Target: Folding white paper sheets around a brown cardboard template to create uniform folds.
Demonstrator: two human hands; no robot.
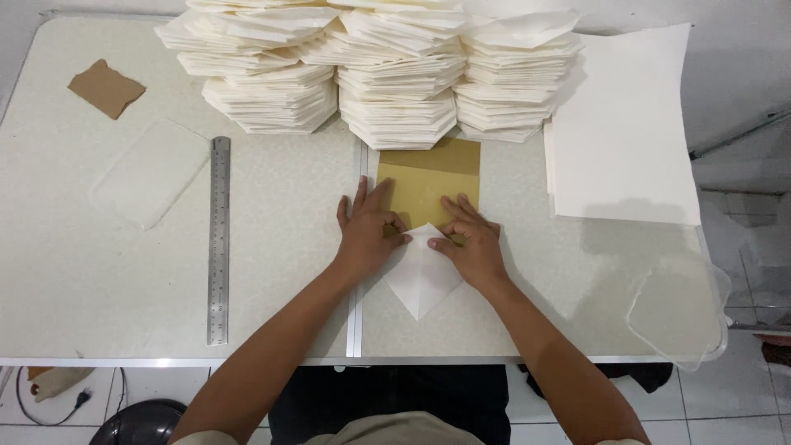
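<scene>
Both my hands lie flat on the white paper sheet (422, 276), pressing it down rather than gripping anything. My left hand (368, 231) has its fingers spread, the fingertips reaching up onto the brown cardboard template (428, 177) that lies under the paper's far part, and its thumb comes in toward the centre fold. My right hand (471, 241) mirrors it from the other side, fingers angled inward, index and thumb pinched lightly on the folded edge where the two flaps meet. The paper sits directly under and between my palms, at the middle of the table (272, 206), just right of the metal seam running toward me. Its long axis runs straight away from my body: the near corner points back at me and pokes out below my wrists, the far end is hidden under my fingers on the cardboard. Neither hand is nearer; they meet on the centre line. Beyond the template rise the stacks of folded white paper (371, 66). A pile of flat sheets (626, 132) lies to my right, a steel ruler (218, 239) well to my left.
</scene>
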